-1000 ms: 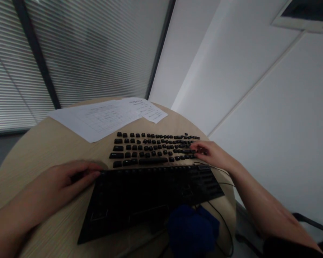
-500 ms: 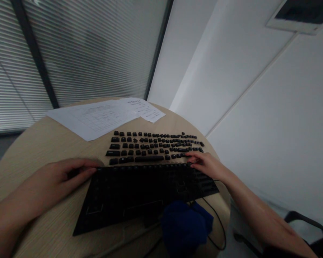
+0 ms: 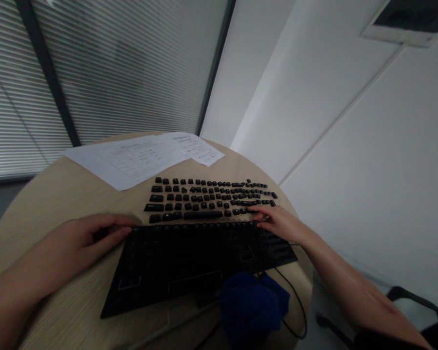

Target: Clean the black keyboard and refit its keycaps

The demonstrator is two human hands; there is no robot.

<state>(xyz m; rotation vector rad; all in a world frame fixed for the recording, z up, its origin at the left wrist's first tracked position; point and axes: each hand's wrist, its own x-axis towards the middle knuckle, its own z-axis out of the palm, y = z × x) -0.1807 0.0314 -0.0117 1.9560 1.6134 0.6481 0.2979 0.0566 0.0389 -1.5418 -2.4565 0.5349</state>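
A black keyboard base with its keycaps removed lies on a round light wooden table. Beyond it, several loose black keycaps are laid out in rows like a keyboard layout. My left hand rests on the table with curled fingers touching the base's far left corner. My right hand is at the base's far right edge, fingertips pinched together by the nearest row of keycaps; what they pinch is too small and dark to name.
White printed sheets lie at the table's far side. A dark blue cloth sits at the near edge by the keyboard's black cable. Window blinds and white walls stand behind.
My right hand drew back from among the right-side keycaps to the far right edge of the keyboard base. The left hand stayed at the left corner.
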